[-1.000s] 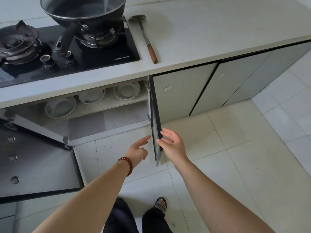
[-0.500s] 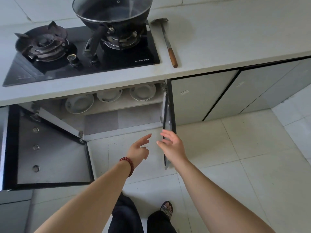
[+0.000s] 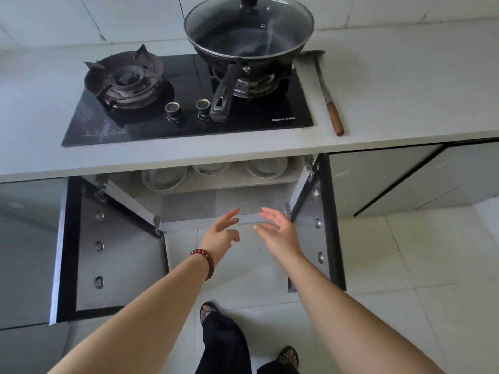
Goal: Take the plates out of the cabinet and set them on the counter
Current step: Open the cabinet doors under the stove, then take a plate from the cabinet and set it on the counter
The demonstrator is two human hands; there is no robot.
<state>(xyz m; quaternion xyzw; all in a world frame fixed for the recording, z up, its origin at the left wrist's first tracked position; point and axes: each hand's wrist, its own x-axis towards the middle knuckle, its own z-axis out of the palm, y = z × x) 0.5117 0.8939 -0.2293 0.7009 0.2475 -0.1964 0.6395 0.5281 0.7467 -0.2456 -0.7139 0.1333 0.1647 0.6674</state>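
Three white plates sit side by side on the upper shelf of the open cabinet under the counter: a left plate, a middle plate and a right plate, each partly hidden by the counter edge. My left hand, with a red bead bracelet at the wrist, and my right hand are both held out in front of the cabinet opening, below the plates, fingers loosely spread and holding nothing. The pale counter runs above.
Both cabinet doors stand wide open: the left door and the right door. On the counter are a black gas hob, a lidded wok and a wooden-handled spatula. My feet stand on the tiled floor.
My right hand has let go of the right door, which now stands fully open. Both hands have moved toward the cabinet opening, and the view has shifted to face the cabinet.
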